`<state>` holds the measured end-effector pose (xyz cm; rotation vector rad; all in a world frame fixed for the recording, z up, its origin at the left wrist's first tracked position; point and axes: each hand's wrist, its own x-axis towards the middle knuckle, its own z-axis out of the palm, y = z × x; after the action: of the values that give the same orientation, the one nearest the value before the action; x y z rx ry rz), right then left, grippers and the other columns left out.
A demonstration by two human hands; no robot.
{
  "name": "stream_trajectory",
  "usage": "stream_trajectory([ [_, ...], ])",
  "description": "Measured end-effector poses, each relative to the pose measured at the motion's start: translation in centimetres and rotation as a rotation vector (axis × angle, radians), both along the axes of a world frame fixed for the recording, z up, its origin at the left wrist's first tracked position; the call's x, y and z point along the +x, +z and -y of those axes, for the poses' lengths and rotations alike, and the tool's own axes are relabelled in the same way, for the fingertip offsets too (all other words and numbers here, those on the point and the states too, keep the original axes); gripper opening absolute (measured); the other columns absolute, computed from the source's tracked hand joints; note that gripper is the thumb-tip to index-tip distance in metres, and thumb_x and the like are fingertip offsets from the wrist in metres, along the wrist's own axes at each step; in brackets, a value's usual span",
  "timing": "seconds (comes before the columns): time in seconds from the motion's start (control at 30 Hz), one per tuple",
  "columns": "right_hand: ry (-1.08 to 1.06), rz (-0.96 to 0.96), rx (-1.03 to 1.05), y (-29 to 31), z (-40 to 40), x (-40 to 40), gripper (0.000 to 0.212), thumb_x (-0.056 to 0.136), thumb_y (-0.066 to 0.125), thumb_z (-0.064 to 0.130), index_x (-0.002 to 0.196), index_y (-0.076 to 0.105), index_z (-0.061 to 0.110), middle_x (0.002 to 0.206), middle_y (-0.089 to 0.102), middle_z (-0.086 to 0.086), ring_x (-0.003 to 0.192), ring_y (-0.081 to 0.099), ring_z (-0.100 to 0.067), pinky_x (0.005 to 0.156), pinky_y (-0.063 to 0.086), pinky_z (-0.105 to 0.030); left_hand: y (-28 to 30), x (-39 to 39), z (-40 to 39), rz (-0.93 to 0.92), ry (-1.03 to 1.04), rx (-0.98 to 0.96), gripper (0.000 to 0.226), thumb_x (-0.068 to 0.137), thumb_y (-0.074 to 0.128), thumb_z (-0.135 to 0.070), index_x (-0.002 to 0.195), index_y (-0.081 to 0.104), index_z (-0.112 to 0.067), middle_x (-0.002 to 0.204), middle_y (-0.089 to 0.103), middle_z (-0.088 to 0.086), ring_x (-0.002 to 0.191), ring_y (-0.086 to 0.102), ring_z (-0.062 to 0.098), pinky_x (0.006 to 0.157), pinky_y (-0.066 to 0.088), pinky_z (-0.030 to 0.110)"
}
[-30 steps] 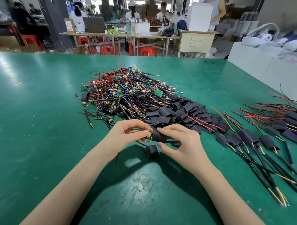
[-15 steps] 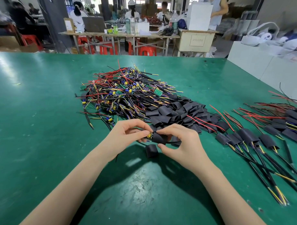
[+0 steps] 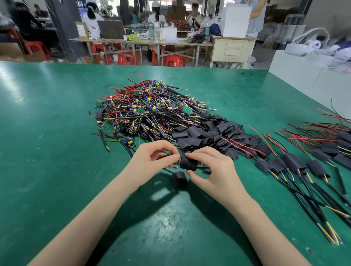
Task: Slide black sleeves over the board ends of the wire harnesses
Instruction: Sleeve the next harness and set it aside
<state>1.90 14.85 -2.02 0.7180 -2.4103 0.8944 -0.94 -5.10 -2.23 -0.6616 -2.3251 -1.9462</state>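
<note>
A broad green work table (image 3: 50, 148) fills the view from the near edge to the far workshop, where people sit at cluttered wooden benches (image 3: 134, 42) with red plastic stools (image 3: 174, 60) beneath. In the middle of the table, towards the far side, lies a large tangled heap of wire harnesses with red, black, yellow and purple leads and small green circuit boards (image 3: 147, 110). Touching its right near side is a loose pile of short black sleeves (image 3: 206, 132). Further right, a row of finished harnesses with black sleeves over their ends (image 3: 293, 162) fans out, their long black cables running towards the near right corner. Both bare forearms reach in from the near edge and meet just near of the heap. The left hand (image 3: 149, 161) pinches the board end of one harness (image 3: 177, 162) between curled fingers and thumb. The right hand (image 3: 213, 174) grips a black sleeve (image 3: 188, 163) with fingertips and thumb, and that sleeve sits against the board end, covering part of it. One single black sleeve (image 3: 180, 178) lies on the table just near of the hands, under the right thumb.
</note>
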Motion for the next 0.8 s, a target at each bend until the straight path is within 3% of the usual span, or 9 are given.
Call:
stream_trajectory([
  [0.23, -0.029, -0.016, -0.007, -0.27, 0.38, -0.03, 0.033, 0.072, 0.079, 0.007, 0.104, 0.072, 0.006, 0.097, 0.067, -0.004, 0.091, 0.064, -0.019, 0.084, 0.052, -0.030, -0.02, 0.02, -0.30, -0.020, 0.032, 0.029, 0.014, 0.086, 0.068, 0.003, 0.089, 0.059, -0.007, 0.083, 0.064, -0.002, 0.068, 0.060, 0.012, 0.069, 0.049, 0.020],
  [0.37, -0.031, 0.025, -0.019, -0.18, 0.20, -0.07, 0.035, 0.071, 0.079, 0.007, 0.105, 0.073, 0.009, 0.096, 0.068, -0.002, 0.087, 0.064, -0.014, 0.082, 0.051, -0.025, -0.21, -0.02, -0.06, -0.054, -0.009, -0.059, 0.014, 0.086, 0.069, -0.006, 0.089, 0.060, -0.016, 0.082, 0.063, -0.004, 0.071, 0.053, 0.017, 0.068, 0.041, 0.026],
  [0.53, -0.034, 0.037, -0.029, 0.00, 0.10, -0.11, 0.035, 0.069, 0.078, 0.005, 0.104, 0.073, 0.009, 0.096, 0.069, -0.001, 0.086, 0.064, -0.012, 0.083, 0.047, -0.017, -0.12, -0.03, 0.03, -0.090, -0.028, -0.069, 0.013, 0.085, 0.069, -0.012, 0.089, 0.060, -0.020, 0.085, 0.064, -0.004, 0.075, 0.057, 0.011, 0.070, 0.044, 0.022],
  [0.67, -0.055, 0.050, -0.044, -0.08, 0.11, -0.06, 0.035, 0.070, 0.079, 0.006, 0.104, 0.075, 0.009, 0.094, 0.070, 0.000, 0.084, 0.065, -0.011, 0.081, 0.046, -0.013, -0.10, 0.02, -0.01, -0.092, -0.042, -0.043, 0.014, 0.086, 0.069, -0.005, 0.091, 0.060, -0.014, 0.085, 0.064, -0.007, 0.072, 0.059, 0.004, 0.068, 0.043, 0.011],
  [0.8, -0.051, 0.051, -0.072, -0.08, 0.21, -0.08, 0.035, 0.068, 0.080, 0.006, 0.103, 0.076, 0.011, 0.092, 0.070, 0.001, 0.081, 0.064, -0.009, 0.079, 0.046, -0.011, -0.04, 0.05, 0.04, -0.091, -0.054, -0.037, 0.012, 0.086, 0.069, -0.011, 0.091, 0.060, -0.017, 0.087, 0.065, -0.006, 0.078, 0.061, 0.009, 0.071, 0.046, 0.015],
])
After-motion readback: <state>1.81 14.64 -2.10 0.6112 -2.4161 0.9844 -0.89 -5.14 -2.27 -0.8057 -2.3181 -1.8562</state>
